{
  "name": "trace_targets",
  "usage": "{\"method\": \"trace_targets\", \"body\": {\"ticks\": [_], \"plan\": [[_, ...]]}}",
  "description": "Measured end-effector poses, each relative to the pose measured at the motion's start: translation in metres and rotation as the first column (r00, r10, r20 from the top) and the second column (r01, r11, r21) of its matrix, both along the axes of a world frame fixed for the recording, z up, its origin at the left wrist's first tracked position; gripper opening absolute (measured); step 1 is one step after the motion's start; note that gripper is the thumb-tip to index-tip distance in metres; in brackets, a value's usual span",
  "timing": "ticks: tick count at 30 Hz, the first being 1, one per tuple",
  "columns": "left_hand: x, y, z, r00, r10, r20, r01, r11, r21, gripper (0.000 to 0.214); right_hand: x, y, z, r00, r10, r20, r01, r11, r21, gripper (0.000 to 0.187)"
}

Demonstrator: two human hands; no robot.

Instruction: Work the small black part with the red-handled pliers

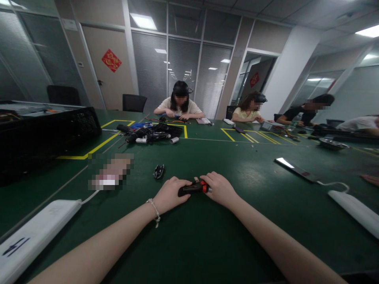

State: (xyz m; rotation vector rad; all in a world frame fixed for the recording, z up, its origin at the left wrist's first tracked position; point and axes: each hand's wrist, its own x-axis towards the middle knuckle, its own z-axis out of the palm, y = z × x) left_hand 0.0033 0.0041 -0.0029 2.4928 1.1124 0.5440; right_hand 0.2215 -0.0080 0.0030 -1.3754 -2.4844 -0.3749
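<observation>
Just above the green tabletop (189, 236), my two hands meet at a black-and-red tool-like object (194, 188) of a kind I cannot make out. My left hand (171, 195), with a pale bracelet at the wrist, grips its black end between thumb and fingers. My right hand (220, 189) has its fingers closed at the red end, where a small grey part shows. Both palms hide some of the object. A small black-and-silver part (159, 171) lies on the table beyond my left hand.
A heap of black and blue parts (154, 132) lies farther back. White power banks (44, 221) (355, 209) flank me, cabled to phones (114, 171) (294, 169). A black computer case (74, 130) stands left. Several people (180, 102) sit working across the table.
</observation>
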Motion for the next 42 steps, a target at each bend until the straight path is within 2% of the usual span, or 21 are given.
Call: {"method": "trace_targets", "body": {"ticks": [5, 18, 42], "plan": [[0.0000, -0.0003, 0.0012, 1.000, 0.003, -0.007, -0.004, 1.000, -0.019, 0.039, -0.0009, 0.0006, 0.0011, 0.999, -0.013, 0.035, 0.014, 1.000, -0.018, 0.016], [0.0016, -0.0017, 0.0024, 1.000, 0.002, 0.005, -0.002, 1.000, 0.008, 0.038, 0.0005, 0.0030, -0.0043, 0.999, -0.010, 0.039, 0.010, 1.000, -0.004, 0.016], [0.0001, -0.0010, 0.0011, 1.000, 0.004, 0.012, -0.004, 1.000, -0.011, 0.037, 0.0001, 0.0000, -0.0002, 0.996, -0.001, 0.085, -0.002, 0.999, 0.033, 0.020]]}}
